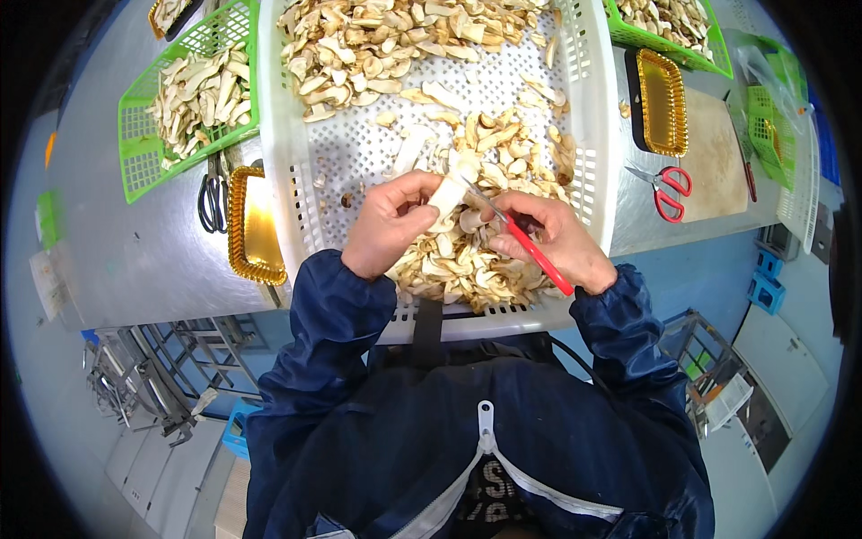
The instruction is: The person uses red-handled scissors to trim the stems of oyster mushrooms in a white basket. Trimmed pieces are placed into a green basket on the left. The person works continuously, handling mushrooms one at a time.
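Note:
Between its thumb and fingers, my left hand (397,222) holds a pale mushroom slice (450,192) over a white perforated plastic crate (286,135). My right hand (555,236) grips red-handled scissors (539,252), their blades pointing up and left beside the upper part of the slice. Another mushroom piece (473,219) is at the fingertips of my right hand. Dried-looking sliced mushrooms (465,269) lie heaped below both hands, and a larger heap (377,47) fills the far end of the crate. Whether the blades touch the slice I cannot tell.
Left of the crate are a green basket (128,158) of mushroom slices, black-handled scissors (213,202) and a gold tray (259,226). To the right are another green basket (722,50), a gold tray (663,101), red-handled scissors (670,192) and a cutting board (717,155).

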Tool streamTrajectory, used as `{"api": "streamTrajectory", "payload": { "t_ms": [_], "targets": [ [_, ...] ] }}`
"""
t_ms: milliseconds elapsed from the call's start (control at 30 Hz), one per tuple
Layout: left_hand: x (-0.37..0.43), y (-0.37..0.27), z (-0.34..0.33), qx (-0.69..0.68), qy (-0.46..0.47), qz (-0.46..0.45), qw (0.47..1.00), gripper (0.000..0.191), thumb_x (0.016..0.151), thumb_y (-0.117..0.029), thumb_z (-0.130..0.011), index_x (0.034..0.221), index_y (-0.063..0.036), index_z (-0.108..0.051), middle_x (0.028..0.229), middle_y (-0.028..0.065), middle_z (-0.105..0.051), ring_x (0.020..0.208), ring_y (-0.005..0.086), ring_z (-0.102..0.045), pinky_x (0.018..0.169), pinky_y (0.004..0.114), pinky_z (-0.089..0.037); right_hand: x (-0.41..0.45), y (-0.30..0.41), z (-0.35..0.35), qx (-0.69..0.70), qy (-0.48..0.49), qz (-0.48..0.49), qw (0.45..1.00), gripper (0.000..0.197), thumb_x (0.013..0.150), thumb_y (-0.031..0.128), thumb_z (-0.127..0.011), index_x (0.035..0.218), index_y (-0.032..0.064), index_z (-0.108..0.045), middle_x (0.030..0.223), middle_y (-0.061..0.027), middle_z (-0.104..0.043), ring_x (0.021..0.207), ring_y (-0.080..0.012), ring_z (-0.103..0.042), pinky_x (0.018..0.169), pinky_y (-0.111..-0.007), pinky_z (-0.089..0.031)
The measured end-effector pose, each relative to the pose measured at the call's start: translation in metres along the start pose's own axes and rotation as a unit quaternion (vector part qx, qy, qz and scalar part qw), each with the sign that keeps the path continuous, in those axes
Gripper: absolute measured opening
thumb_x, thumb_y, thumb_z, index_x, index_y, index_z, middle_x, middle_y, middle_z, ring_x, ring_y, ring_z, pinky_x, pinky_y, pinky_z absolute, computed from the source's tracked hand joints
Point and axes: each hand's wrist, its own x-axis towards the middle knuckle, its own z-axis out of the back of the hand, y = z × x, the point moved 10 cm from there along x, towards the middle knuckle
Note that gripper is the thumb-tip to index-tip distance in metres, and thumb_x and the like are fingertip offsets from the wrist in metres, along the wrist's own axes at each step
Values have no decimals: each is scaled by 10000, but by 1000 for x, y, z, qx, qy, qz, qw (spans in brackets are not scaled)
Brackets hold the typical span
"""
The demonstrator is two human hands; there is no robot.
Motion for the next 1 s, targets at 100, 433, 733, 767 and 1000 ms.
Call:
{"api": "streamTrajectory", "payload": {
  "t_ms": [100, 433, 733, 767, 1000],
  "targets": [
    [1, 6, -6, 24, 26, 2, 999, 260, 854, 41, -512, 1097, 45, -607, 1009, 48, -657, 929, 86, -585, 846, 245, -457, -2, -2, -2, -9, 5, -4, 1000, 287, 844, 217, -736, 1035, 21, -650, 736, 1, -556, 676, -65, -481, 626, -212, -410],
    [4, 22, -4, -91, 79, 15, 993, 105, 843, -6, -529, 925, 5, -594, 846, 37, -608, 778, 115, -564, 746, 259, -464, -33, -18, 11, 77, -24, -49, 996, 217, 873, 197, -700, 996, 29, -637, 707, 49, -514, 615, -33, -444, 558, -210, -374],
    [61, -14, 70, 460, -188, -89, 863, 394, 728, -162, -731, 1078, -46, -592, 891, 142, -623, 792, 276, -609, 699, 365, -485, -35, -16, 25, 41, -81, 10, 996, 403, 817, 272, -743, 1108, 73, -547, 745, 8, -460, 717, -102, -467, 677, -260, -409],
    [65, -14, 61, 529, -167, -125, 823, 414, 721, -168, -741, 1093, -57, -598, 908, 157, -623, 802, 296, -612, 710, 372, -488, -34, -15, 23, 13, -75, 13, 997, 399, 814, 269, -746, 1102, 73, -551, 744, 4, -462, 721, -107, -472, 679, -267, -413],
    [57, -4, 73, 299, -183, -29, 936, 190, 786, -94, -696, 941, -23, -613, 857, 106, -631, 691, 215, -599, 649, 330, -484, -36, -27, 18, -2, -68, -20, 997, 397, 815, 269, -749, 1098, 64, -561, 704, -13, -453, 677, -125, -473, 642, -281, -418]
  ]
}}
